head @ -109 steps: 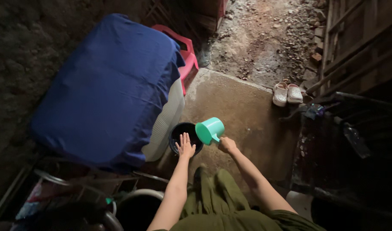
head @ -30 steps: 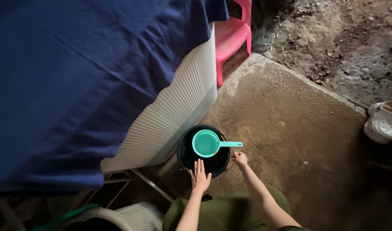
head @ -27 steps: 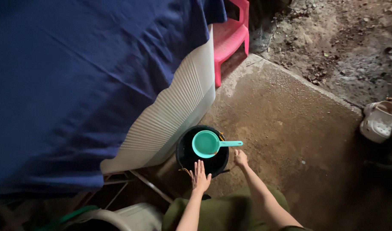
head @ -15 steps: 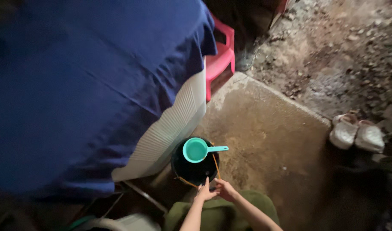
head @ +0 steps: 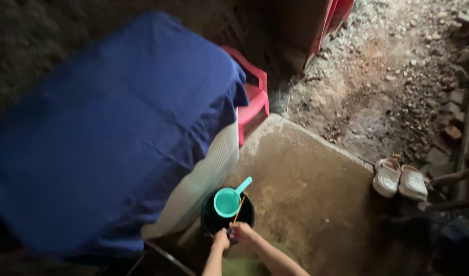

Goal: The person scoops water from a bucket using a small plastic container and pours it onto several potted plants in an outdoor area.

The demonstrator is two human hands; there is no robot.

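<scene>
Bucket (head: 227, 219) | both hands (head: 233, 236) now meet at its near rim | scoop (head: 228, 201) released inside | fingers' hold unclear

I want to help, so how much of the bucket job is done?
Done: the teal plastic scoop lies in the round black bucket, no hand on it. In hand: the left hand and right hand are at the bucket's near rim. Left: the bucket stands on the concrete floor, not lifted.

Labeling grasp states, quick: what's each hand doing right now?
Left hand: closed at the rim of the black bucket.
Right hand: closed around the thin bucket handle.
</scene>
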